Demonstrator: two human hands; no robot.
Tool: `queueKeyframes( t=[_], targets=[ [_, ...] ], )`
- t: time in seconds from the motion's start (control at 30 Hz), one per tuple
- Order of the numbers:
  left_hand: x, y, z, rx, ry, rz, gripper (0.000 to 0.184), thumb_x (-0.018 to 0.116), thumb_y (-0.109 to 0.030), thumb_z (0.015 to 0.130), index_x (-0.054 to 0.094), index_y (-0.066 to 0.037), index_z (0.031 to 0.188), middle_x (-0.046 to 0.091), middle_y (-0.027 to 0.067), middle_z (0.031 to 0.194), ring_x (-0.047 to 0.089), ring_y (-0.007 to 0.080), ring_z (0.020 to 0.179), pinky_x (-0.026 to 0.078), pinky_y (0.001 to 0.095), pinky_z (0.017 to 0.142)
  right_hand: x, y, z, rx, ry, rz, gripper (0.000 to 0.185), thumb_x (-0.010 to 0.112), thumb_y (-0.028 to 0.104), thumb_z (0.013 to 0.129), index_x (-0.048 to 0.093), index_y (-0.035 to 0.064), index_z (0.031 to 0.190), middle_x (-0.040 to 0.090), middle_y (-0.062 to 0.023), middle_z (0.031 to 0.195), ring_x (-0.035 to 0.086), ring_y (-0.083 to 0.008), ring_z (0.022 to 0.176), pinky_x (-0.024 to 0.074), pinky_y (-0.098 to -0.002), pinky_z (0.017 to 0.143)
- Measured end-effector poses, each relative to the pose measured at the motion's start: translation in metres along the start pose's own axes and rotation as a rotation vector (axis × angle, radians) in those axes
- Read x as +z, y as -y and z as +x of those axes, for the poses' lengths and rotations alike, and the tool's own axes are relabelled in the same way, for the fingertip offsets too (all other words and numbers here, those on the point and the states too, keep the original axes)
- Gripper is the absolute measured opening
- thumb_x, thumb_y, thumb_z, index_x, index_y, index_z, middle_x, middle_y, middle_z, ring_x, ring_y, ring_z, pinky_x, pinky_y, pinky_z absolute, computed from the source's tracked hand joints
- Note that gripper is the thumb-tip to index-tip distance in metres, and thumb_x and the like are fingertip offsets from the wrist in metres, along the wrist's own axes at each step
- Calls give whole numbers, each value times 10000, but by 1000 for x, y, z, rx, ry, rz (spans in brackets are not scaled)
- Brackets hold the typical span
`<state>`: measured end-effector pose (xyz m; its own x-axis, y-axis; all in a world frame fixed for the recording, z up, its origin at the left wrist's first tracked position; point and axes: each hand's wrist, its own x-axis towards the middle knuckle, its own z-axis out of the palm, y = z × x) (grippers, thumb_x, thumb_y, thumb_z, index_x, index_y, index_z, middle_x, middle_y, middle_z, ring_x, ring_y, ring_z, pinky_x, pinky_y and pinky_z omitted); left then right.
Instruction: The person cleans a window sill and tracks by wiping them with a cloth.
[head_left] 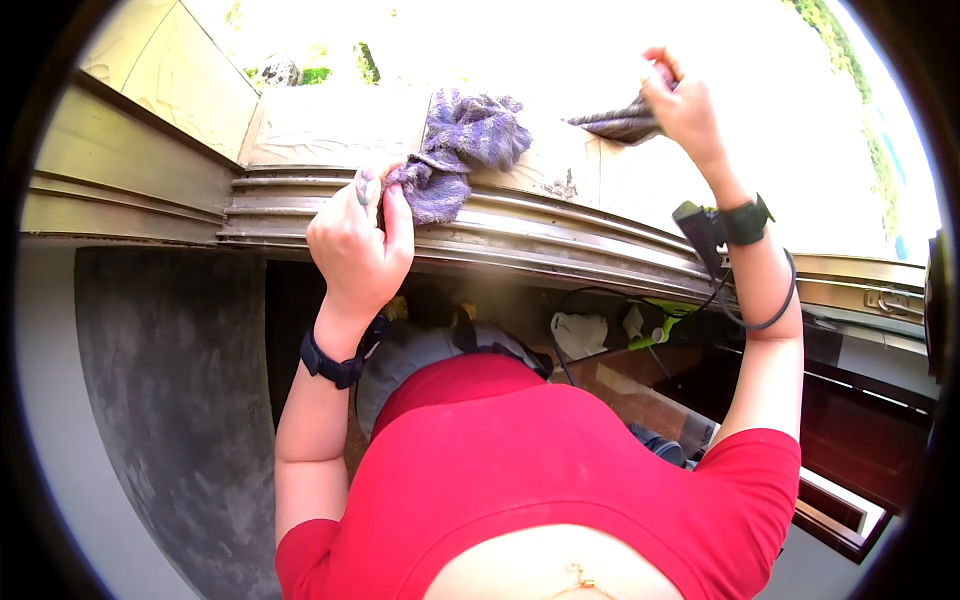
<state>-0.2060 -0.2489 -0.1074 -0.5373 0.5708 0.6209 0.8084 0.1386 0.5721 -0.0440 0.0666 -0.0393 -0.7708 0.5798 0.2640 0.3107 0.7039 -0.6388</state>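
My left hand [362, 238] is closed on one corner of a crumpled purple-grey striped cloth [470, 140]. That cloth lies bunched over the metal window track [520, 215] and the tiled ledge just beyond it. Out to the right, my right hand [682, 105] is raised over the ledge, its fingers closed around a dark grey striped cloth [620, 122]. This second cloth tapers to a point toward the left. Most of what the right fingers grip is hidden behind the hand.
The pale tiled ledge [330, 130] runs outside the track, with a dark smudge [562, 187] on it. A black cable [720, 290] hangs from my right wrist band. Below the sill are a green-handled tool [655, 328], a white bundle [580, 335] and a dark wooden cabinet [850, 430].
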Motion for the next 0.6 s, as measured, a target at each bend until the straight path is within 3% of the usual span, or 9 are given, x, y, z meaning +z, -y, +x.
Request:
queueKeyframes(
  t=[0.07, 0.17, 0.2, 0.23, 0.33, 0.47, 0.53, 0.57, 0.6],
  targets=[
    [1, 1, 1, 9, -6, 33, 195, 587, -38, 841, 668, -57, 1018, 674, 142, 813, 642, 334, 701, 493, 397, 632, -11, -5, 5, -72, -45, -44, 190, 589, 150, 943, 613, 95, 1122, 406, 58, 569, 352, -29, 518, 309, -229, 475],
    [0, 0, 1, -7, 10, 29, 196, 586, -39, 842, 667, -53, 1019, 677, 145, 822, 645, 338, 711, 495, 397, 639, 4, 7, -33, 89, 402, -61, 267, 644, 220, 943, 662, 155, 1201, 415, 75, 594, 362, -29, 561, 356, -221, 537],
    [0, -1, 1, -8, 9, 29, 196, 586, -39, 842, 667, -53, 1019, 677, 145, 822, 645, 338, 711, 495, 397, 639, 11, 5, -44, -115, 542, -18, 243, 656, 191, 931, 680, 144, 1169, 477, 41, 642, 397, -58, 574, 401, -250, 564],
    [0, -1, 1, -11, 6, 27, 196, 585, -39, 842, 666, -50, 1020, 677, 146, 823, 646, 340, 716, 496, 398, 642, 23, 8, -55, -401, 518, 10, 235, 670, 140, 907, 692, 124, 1140, 548, -21, 747, 475, -113, 621, 443, -288, 612],
    [0, -2, 1, -7, 9, 32, 196, 584, -39, 842, 665, -46, 1020, 677, 148, 822, 646, 343, 720, 498, 399, 645, 29, 33, -70, -615, 668, -270, 153, 672, 48, 865, 678, 53, 1018, 535, -97, 807, 541, -213, 705, 451, -320, 626],
    [1, -1, 2, 1, -4, 34, 193, 583, -36, 840, 665, -45, 1015, 674, 149, 815, 645, 343, 719, 496, 401, 643, 30, 31, -74, -490, 746, -220, 172, 656, 24, 853, 656, 52, 1023, 531, -103, 821, 540, -243, 718, 454, -341, 631],
    [0, -4, 2, -6, 3, 46, 192, 584, -35, 838, 665, -45, 1012, 674, 147, 811, 643, 342, 712, 495, 400, 639, 26, 44, -73, -294, 880, -293, 192, 622, 45, 864, 651, 71, 1051, 550, -107, 850, 565, -270, 732, 475, -360, 645],
    [0, -4, 2, -10, 7, 55, 190, 585, -34, 837, 666, -46, 1008, 673, 146, 808, 642, 340, 705, 494, 398, 636, 30, 42, -75, -467, 854, -391, 163, 588, 81, 888, 644, 75, 1041, 562, -108, 884, 589, -286, 771, 491, -367, 654],
    [1, -5, 2, -11, 5, 59, 190, 585, -34, 837, 666, -46, 1008, 673, 146, 808, 642, 340, 705, 494, 398, 636, 28, 50, -75, -471, 912, -453, 145, 575, 88, 866, 634, 66, 997, 551, -105, 879, 602, -269, 790, 503, -362, 648]
  ],
)
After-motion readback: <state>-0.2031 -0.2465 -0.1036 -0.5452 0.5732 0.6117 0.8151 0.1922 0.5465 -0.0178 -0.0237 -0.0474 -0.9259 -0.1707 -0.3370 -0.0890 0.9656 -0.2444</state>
